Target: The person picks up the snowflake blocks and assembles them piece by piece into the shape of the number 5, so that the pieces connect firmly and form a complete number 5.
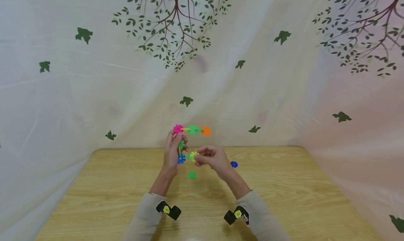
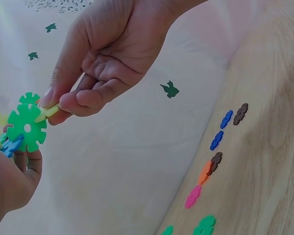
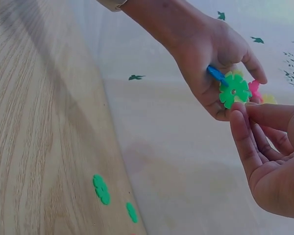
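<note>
My left hand [image 1: 172, 155] holds up a chain of notched, flower-shaped plastic discs above the table. Along its top run a pink disc [image 1: 178, 129], a green disc [image 1: 192, 129] and an orange disc [image 1: 206, 130], with thin edge-on pieces linking them. Down the side, a smaller-looking green disc [image 1: 181, 144] leads to a blue disc [image 1: 181, 159]. At the lower end, my right hand [image 1: 217, 162] pinches a yellow disc [image 1: 193, 156] between thumb and finger. The left wrist view shows this yellow disc [image 2: 50, 112] meeting the edge of a green disc [image 2: 34, 129].
Loose discs lie on the wooden table [image 1: 271, 192]: a green one [image 1: 192, 175] below the hands, a dark blue one [image 1: 234, 164] to the right. The left wrist view adds brown [image 2: 240, 114], orange [image 2: 205, 172] and pink [image 2: 193, 196] discs. Patterned cloth [image 1: 221, 104] hangs behind.
</note>
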`<state>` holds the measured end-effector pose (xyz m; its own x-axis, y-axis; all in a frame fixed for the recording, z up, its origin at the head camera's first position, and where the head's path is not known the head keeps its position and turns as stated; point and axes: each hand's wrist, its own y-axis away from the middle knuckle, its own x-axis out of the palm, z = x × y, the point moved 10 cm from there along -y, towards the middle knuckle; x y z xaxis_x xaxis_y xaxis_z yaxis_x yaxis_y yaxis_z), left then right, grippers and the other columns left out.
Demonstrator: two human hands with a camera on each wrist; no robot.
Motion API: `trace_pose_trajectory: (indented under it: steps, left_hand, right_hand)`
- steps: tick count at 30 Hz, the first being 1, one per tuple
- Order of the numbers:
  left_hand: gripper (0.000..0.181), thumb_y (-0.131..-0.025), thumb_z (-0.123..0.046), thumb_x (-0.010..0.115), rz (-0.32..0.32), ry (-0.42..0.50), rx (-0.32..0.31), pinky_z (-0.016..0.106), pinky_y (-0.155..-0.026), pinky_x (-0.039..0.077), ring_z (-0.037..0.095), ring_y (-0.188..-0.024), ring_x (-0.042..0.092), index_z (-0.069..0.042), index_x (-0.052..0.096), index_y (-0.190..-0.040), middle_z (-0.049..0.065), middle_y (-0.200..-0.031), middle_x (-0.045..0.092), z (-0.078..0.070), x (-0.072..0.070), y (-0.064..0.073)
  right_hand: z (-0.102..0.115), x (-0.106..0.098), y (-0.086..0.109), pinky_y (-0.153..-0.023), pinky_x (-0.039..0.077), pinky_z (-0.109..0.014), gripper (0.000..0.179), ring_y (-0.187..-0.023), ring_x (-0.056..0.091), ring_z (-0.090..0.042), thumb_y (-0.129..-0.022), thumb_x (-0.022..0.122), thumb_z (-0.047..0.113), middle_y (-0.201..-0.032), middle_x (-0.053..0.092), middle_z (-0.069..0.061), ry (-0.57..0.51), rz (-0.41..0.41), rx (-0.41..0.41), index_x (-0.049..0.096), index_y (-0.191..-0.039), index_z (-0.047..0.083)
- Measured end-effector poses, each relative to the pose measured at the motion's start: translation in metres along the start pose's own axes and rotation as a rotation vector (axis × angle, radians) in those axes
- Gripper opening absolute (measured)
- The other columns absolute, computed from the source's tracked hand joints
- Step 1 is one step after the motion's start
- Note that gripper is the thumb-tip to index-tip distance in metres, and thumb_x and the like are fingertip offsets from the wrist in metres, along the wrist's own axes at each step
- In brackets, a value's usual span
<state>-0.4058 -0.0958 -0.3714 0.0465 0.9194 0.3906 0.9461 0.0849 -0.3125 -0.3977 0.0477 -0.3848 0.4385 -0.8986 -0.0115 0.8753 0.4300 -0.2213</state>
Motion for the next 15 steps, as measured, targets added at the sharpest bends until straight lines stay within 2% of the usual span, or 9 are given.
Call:
trace_pose_trajectory:
  steps: [6,9,12,15]
  left_hand:
    - [0.027,-0.107,-0.018,0.046,-0.011,-0.043,-0.034,0.023,-0.08,0.049,0.014,-0.092,0.055,-0.005,0.051,-0.13,-0.003,-0.1,0.059,-0.005,-0.009,0.0]
    - [0.029,-0.105,-0.014,0.05,0.013,-0.09,-0.071,0.021,-0.087,0.05,0.011,-0.099,0.059,-0.001,0.051,-0.131,-0.004,-0.104,0.063,-0.007,-0.013,0.0]
    - [0.032,-0.103,-0.012,0.056,0.084,-0.181,-0.104,0.021,-0.09,0.053,0.009,-0.103,0.064,0.001,0.051,-0.132,-0.002,-0.108,0.066,-0.011,-0.016,-0.001]
    - [0.037,-0.101,-0.012,0.062,0.184,-0.28,-0.135,0.024,-0.093,0.054,0.009,-0.106,0.065,0.003,0.051,-0.133,0.003,-0.114,0.067,-0.014,-0.02,-0.001]
  right_hand:
    - [-0.001,-0.005,0.002,-0.074,0.063,-0.032,0.028,-0.074,0.073,-0.01,-0.093,0.072,0.005,-0.089,0.076,-0.005,0.053,-0.001,0.026,0.068,-0.116,-0.01]
    - [0.0,-0.013,0.003,-0.076,0.063,-0.033,0.028,-0.075,0.072,-0.013,-0.094,0.072,0.009,-0.089,0.075,-0.007,0.105,-0.015,0.044,0.07,-0.118,-0.005]
    - [0.004,-0.023,0.003,-0.078,0.062,-0.033,0.027,-0.078,0.072,-0.02,-0.096,0.071,0.013,-0.088,0.074,-0.003,0.164,-0.04,0.043,0.072,-0.118,-0.003]
    - [0.008,-0.031,0.002,-0.08,0.062,-0.035,0.025,-0.082,0.072,-0.028,-0.096,0.071,0.014,-0.088,0.075,-0.001,0.211,-0.061,0.048,0.074,-0.116,0.0]
